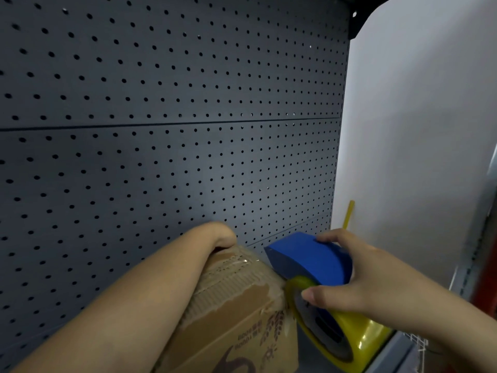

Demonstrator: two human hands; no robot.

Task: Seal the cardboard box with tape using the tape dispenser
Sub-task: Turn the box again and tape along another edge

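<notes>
A brown cardboard box (234, 316) with dark printing and torn, tape-covered upper edges stands at the bottom centre. My left hand (217, 235) reaches over its far top edge, the fingers curled out of sight behind the box, and my forearm lies across its top. Right of the box my right hand (349, 281) grips the tape dispenser (312, 259), a blue hood over a yellowish tape roll (357, 337). The dispenser's front touches the box's upper right corner.
A dark grey pegboard wall (172, 117) rises close behind the box. A white panel (419, 130) stands to the right, with a thin yellow stick (348, 214) leaning against it. A light grey shelf surface (390, 359) lies under the dispenser.
</notes>
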